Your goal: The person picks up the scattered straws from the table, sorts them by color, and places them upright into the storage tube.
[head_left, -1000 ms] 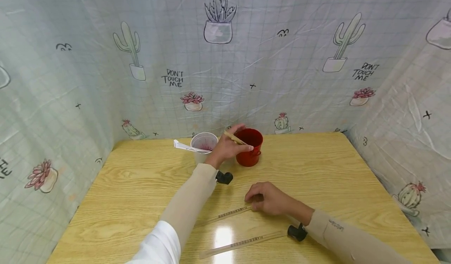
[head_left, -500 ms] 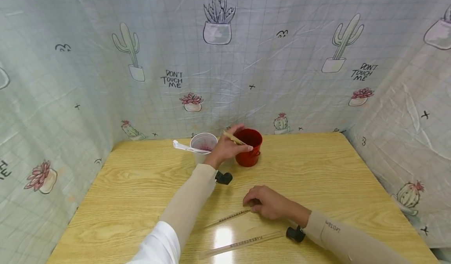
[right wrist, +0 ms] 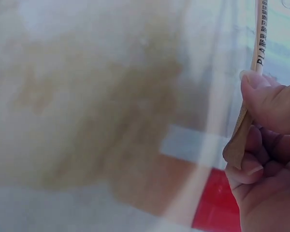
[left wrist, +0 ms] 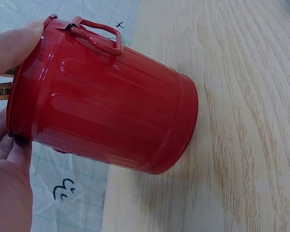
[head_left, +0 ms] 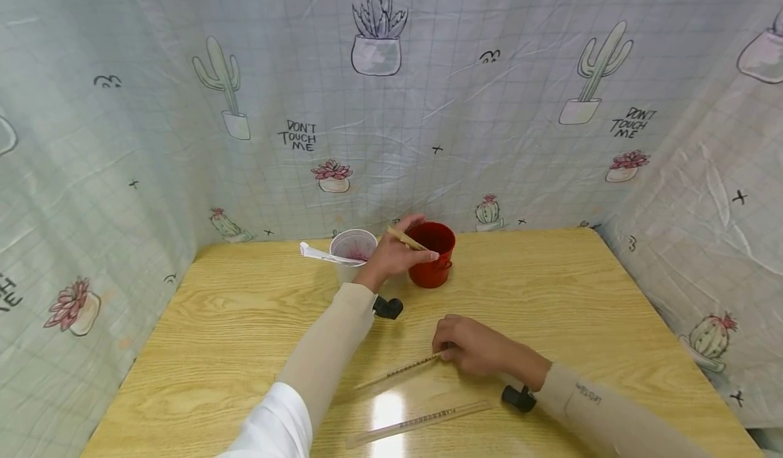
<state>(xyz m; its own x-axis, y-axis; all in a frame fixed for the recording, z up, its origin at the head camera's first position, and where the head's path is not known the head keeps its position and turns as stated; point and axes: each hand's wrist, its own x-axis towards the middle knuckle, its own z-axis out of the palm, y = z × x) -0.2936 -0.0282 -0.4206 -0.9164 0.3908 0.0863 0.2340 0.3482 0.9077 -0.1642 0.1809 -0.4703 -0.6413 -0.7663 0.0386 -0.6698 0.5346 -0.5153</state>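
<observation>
Since a second ago, the right hand [head_left: 474, 346] has lifted its end of the wrapped straw [head_left: 400, 371] slightly off the table [head_left: 550, 288], so the straw now slants up toward the fingers instead of lying flat. That hand pinches the straw's near end between thumb and curled fingers [right wrist: 261, 104], as the right wrist view shows, with the printed paper wrapper running away from the fingertips. A second wrapped straw [head_left: 419, 420] lies flat on the table just in front of the person, apart from the first. The left hand [head_left: 394, 254] has stayed where it was, at the rim of the red bucket [head_left: 432, 254], which stands upright near the back of the table; its fingers are curled round the rim and also hold a thin brown paper strip [head_left: 406, 239] against it. A clear plastic cup [head_left: 353, 251] with pink traces inside stands just to the left of the bucket, with a white wrapper [head_left: 321, 254] resting across its rim.
</observation>
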